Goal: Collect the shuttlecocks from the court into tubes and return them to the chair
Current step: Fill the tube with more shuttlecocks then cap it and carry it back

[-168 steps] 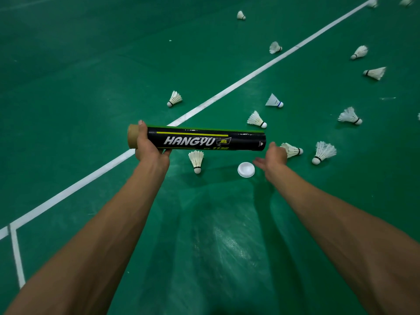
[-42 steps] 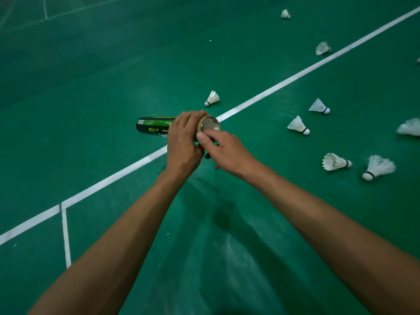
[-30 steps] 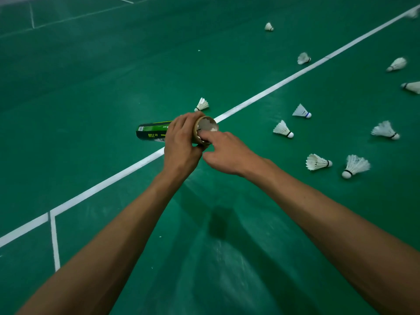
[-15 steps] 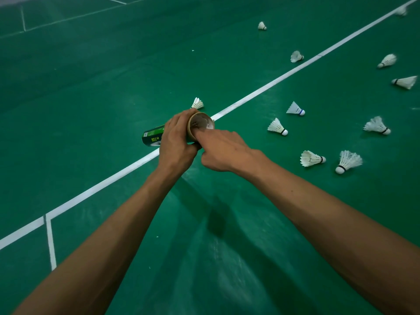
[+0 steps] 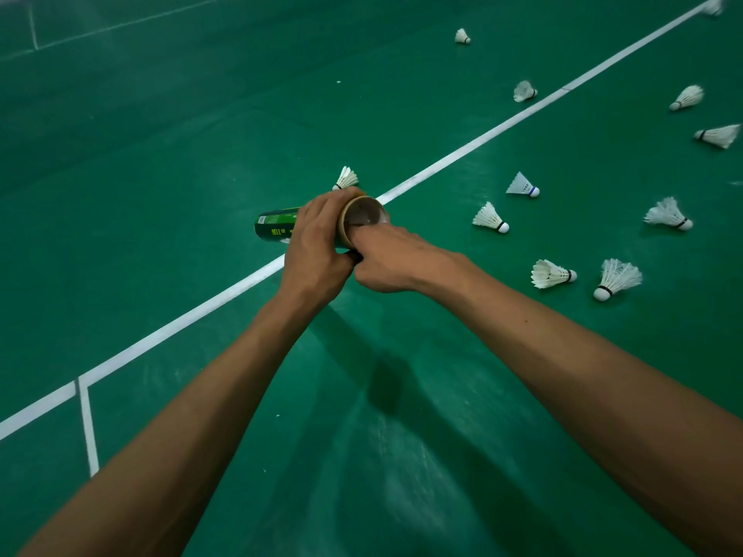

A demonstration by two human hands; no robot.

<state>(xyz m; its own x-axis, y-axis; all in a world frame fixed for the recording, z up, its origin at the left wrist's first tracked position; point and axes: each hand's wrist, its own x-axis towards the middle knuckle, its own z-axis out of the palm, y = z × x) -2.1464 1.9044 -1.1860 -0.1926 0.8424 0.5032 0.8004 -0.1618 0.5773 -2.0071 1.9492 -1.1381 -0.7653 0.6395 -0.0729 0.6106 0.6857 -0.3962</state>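
A black and green shuttlecock tube (image 5: 276, 227) lies level above the court, its open cardboard mouth facing me. My left hand (image 5: 317, 245) grips it just behind the mouth. My right hand (image 5: 388, 259) is at the lower rim with its fingers curled and its index finger hooked over the edge; the fingertips are hidden. What is inside the tube is too dark to tell. Loose white shuttlecocks lie on the green floor: one (image 5: 346, 178) just beyond the tube, one (image 5: 490, 217) to its right, and a pair (image 5: 553, 274) (image 5: 617, 277) nearer me.
A white court line (image 5: 482, 136) runs diagonally under the tube, and a thinner line (image 5: 88, 428) branches off at lower left. Several more shuttlecocks lie scattered at right and far right, such as one with a blue band (image 5: 522, 184).
Since 5.6 s ago the tube has turned its mouth toward me and my right hand has come to it. Over the last second both hands have stayed put while the mouth tilted up slightly.
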